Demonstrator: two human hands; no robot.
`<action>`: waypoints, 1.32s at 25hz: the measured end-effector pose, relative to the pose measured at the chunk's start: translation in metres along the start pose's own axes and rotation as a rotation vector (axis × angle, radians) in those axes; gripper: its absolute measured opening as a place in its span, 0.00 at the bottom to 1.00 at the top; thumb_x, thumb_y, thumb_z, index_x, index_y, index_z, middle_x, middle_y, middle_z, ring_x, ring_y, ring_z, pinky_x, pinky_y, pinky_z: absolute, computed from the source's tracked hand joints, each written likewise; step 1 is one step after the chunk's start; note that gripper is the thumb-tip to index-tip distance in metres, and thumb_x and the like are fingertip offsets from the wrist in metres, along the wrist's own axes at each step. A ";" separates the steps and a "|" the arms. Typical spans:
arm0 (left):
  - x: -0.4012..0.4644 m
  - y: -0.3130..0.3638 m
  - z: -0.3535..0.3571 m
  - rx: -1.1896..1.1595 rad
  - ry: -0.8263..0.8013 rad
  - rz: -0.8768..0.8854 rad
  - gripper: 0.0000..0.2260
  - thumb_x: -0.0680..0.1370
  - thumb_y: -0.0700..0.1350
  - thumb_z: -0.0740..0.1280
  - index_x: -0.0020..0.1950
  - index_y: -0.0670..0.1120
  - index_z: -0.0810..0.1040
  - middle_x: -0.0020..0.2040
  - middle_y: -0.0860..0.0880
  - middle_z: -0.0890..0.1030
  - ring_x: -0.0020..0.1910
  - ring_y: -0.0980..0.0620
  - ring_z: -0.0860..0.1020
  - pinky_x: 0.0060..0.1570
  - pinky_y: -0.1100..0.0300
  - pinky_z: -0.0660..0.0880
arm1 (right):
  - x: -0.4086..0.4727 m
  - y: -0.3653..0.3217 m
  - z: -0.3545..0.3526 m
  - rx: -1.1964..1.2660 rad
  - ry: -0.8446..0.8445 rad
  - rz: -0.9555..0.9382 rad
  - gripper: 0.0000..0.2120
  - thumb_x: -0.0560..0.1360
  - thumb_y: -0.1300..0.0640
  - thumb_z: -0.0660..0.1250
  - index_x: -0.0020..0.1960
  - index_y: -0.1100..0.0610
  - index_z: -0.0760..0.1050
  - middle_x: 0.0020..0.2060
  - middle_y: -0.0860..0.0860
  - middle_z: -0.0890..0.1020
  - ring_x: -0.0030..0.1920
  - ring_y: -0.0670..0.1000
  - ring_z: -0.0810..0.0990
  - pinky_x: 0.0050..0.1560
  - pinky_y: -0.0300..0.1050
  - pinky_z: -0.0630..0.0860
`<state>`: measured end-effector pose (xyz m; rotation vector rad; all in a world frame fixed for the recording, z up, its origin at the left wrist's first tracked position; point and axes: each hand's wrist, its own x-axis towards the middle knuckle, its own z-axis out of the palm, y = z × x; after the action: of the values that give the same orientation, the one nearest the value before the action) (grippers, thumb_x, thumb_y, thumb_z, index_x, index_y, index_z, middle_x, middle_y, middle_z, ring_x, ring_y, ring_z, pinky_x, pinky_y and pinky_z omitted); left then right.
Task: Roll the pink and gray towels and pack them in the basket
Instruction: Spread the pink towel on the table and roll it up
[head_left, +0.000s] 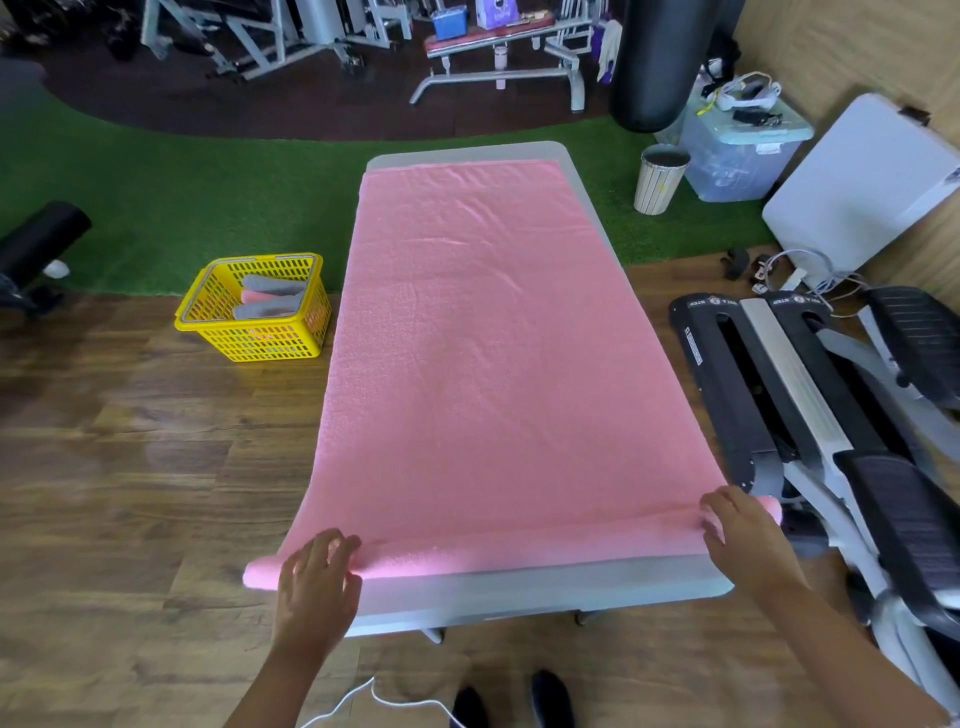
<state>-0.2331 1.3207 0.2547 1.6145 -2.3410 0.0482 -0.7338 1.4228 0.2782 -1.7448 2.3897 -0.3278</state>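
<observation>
Rolling of the pink towel (498, 338) has only just begun: a thin roll (509, 540) runs along its near edge, while the rest lies flat down the length of the gray table (545, 590), reaching almost to the far end. In the yellow basket (260, 345) on the wooden floor to the left of the table, rolled towels (270, 299) already lie packed, two gray ones and a pink one between them showing. So part of the job looks done; this towel has nearly its whole length left to roll and must then go into the basket. No further loose towels are in view.

Both hands sit on the roll itself. The left hand (317, 582) rests over its left end, fingers spread and lightly bent, pressing rather than clenching. The right hand (743, 530) rests on the right end likewise, fingers extended over the roll. The flat stretch lies just beyond the fingertips of both.
</observation>
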 end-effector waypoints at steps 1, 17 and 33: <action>-0.001 0.002 0.000 -0.015 0.016 -0.004 0.17 0.71 0.45 0.56 0.51 0.44 0.80 0.49 0.46 0.81 0.46 0.46 0.81 0.48 0.47 0.76 | -0.003 0.001 0.004 0.033 0.008 0.038 0.12 0.65 0.71 0.71 0.46 0.62 0.79 0.44 0.56 0.80 0.42 0.59 0.80 0.42 0.54 0.79; 0.002 -0.009 -0.005 -0.080 -0.040 0.069 0.17 0.70 0.48 0.58 0.48 0.45 0.83 0.42 0.50 0.84 0.39 0.48 0.83 0.42 0.48 0.80 | -0.005 0.028 0.014 -0.015 -0.118 0.026 0.11 0.62 0.74 0.70 0.42 0.64 0.81 0.38 0.55 0.80 0.38 0.58 0.78 0.41 0.57 0.79; -0.003 -0.010 0.005 -0.064 0.038 0.017 0.15 0.68 0.47 0.62 0.50 0.46 0.82 0.49 0.50 0.83 0.50 0.53 0.76 0.57 0.44 0.72 | -0.008 0.019 0.011 -0.057 -0.186 0.100 0.18 0.64 0.68 0.68 0.54 0.61 0.78 0.51 0.54 0.80 0.50 0.61 0.77 0.47 0.60 0.78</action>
<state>-0.2237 1.3187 0.2475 1.5505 -2.3038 0.0069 -0.7458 1.4347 0.2625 -1.5940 2.3621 -0.0799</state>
